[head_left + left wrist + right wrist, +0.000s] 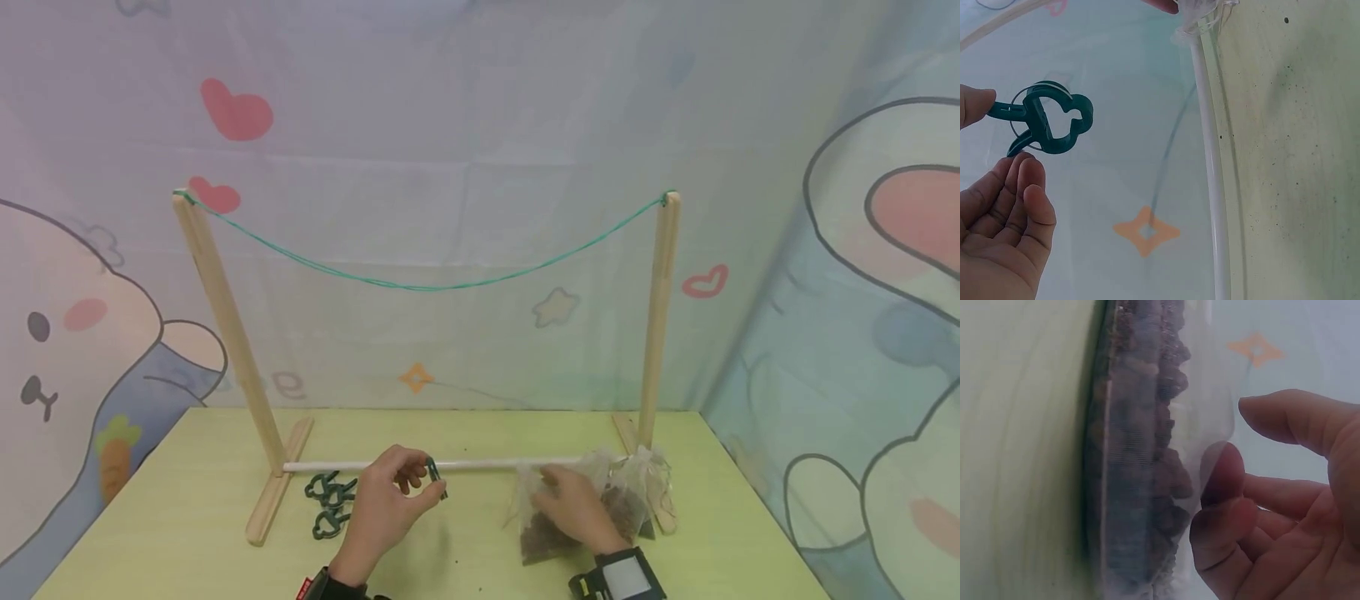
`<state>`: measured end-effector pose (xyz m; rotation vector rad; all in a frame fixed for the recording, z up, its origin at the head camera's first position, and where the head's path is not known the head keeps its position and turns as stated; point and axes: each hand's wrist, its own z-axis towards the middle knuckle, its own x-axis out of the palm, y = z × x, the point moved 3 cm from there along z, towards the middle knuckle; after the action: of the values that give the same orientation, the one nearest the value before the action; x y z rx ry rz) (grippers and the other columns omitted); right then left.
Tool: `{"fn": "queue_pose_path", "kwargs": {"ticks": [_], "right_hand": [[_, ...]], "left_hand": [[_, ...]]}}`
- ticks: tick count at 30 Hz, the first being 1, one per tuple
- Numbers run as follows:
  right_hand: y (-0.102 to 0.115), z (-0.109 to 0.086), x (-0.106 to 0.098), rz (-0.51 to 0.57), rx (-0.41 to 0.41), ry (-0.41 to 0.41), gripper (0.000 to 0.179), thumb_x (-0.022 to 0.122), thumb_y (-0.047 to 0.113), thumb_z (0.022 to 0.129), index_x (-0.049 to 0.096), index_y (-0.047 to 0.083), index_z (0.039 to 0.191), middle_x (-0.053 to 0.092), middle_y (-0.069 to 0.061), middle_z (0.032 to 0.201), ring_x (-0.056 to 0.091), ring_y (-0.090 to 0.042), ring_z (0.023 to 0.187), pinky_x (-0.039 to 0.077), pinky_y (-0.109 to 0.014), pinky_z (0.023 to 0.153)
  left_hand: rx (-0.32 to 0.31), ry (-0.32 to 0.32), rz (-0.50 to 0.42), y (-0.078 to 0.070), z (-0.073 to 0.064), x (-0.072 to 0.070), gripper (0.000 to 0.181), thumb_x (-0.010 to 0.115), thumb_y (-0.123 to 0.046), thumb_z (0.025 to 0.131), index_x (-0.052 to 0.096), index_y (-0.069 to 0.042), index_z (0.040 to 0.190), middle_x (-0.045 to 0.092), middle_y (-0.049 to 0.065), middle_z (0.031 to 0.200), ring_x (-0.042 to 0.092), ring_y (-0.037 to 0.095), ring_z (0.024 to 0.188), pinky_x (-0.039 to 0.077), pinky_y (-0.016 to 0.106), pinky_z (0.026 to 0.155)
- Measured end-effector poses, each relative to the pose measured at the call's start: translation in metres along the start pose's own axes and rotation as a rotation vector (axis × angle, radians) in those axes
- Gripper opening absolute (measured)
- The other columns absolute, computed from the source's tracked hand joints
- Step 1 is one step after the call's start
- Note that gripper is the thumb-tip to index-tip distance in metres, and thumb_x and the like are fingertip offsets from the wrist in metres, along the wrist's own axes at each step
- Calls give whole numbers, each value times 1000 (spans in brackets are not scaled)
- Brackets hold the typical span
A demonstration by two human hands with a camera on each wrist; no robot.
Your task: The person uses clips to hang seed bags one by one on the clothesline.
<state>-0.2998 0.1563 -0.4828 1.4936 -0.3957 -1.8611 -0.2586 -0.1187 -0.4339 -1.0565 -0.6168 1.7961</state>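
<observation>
- Pinching the clip [1036, 117] by its two handles, the left hand [386, 500] holds it above the worktop [738, 542], thumb on one handle, fingertips on the other.
- It should handle as light, stiff plastic with some spring; the handle ends look the best hold, though narrow enough to slip.
- Its long axis runs from the handles to the rounded mouth, which faces the rod [1211, 169] in the left wrist view; the head view shows it nearly edge-on, so its exact tilt is hard to tell.
- The right hand [576, 510] touches the bag [542, 542], thumb apart from loosely bent fingers.
- The bag rests on the worktop, dark lumps low, sheer film above: likely soft, floppy, best gathered by the film.
</observation>
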Motion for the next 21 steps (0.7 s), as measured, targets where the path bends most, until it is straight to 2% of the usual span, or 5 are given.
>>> {"fn": "queue_pose_path", "kwargs": {"ticks": [3, 7, 13, 16, 21], "right_hand": [[-2, 0, 1, 20, 13, -9, 37, 74, 6, 86, 69, -8, 121, 74, -20, 99, 71, -33, 86, 59, -48, 76], [-3, 1, 1, 44, 40, 4, 37, 75, 8, 86, 70, -7, 119, 73, -11, 87, 65, -19, 72, 55, -37, 65], [5, 2, -5, 45, 41, 71, 24, 77, 12, 89, 74, -2, 109, 74, -11, 93, 69, -23, 80, 57, -40, 69], [12, 1, -13, 38, 22, 103, 20, 77, 12, 90, 75, -1, 104, 74, -11, 93, 69, -23, 80, 58, -41, 69], [26, -3, -23, 52, -16, 170, 7, 74, 12, 92, 75, 5, 91, 70, -1, 81, 61, -13, 70, 53, -32, 62]], "left_hand": [[2, 6, 7, 0, -1, 0, 21, 87, -8, 82, 73, -9, 98, 62, -4, 85, 60, 18, 73, 50, 23, 63], [5, 8, 10, 0, -1, 0, 19, 86, -7, 83, 73, -9, 97, 62, -5, 84, 60, 17, 73, 50, 23, 64], [51, -23, 23, -4, -1, -4, 18, 84, -3, 83, 73, -11, 95, 62, -3, 83, 60, 19, 71, 49, 24, 63], [97, -48, 47, -6, -1, -7, 20, 84, -2, 83, 73, -14, 95, 64, -1, 83, 58, 11, 71, 49, 25, 63], [168, -64, 68, -8, 0, -11, 23, 83, 1, 84, 73, -17, 95, 64, -7, 83, 56, 2, 70, 50, 25, 60]]}}
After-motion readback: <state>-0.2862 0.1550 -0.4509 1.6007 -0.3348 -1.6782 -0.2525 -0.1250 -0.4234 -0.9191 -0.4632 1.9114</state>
